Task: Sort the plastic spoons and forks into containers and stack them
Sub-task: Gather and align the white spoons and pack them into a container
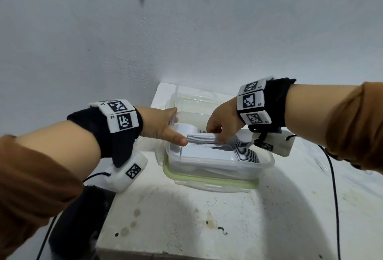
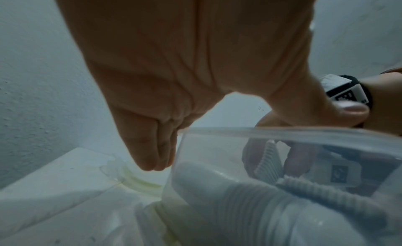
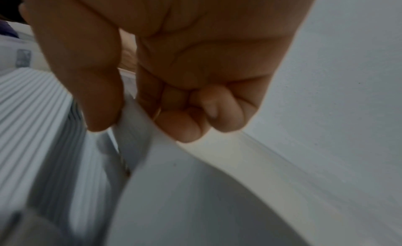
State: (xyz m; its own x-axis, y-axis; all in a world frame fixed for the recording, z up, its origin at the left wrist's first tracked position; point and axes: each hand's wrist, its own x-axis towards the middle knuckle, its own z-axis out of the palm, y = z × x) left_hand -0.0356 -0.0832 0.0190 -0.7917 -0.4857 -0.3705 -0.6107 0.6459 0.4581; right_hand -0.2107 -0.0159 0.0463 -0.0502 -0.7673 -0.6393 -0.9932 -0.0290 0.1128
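Observation:
A clear container holds nested stacks of white plastic cutlery lying on their sides. It sits on a closed container with a green seal. My right hand reaches into the top container and pinches one stack of handles between thumb and fingers; spoons or forks I cannot tell. My left hand is at the container's left end. Its straight fingers lie outside the wall, and its thumb points over the rim at the end of the held stack.
An empty clear container stands behind, against the wall in the corner. The white table is stained in front. A black cable hangs at the right. A dark object sits off the table's left edge.

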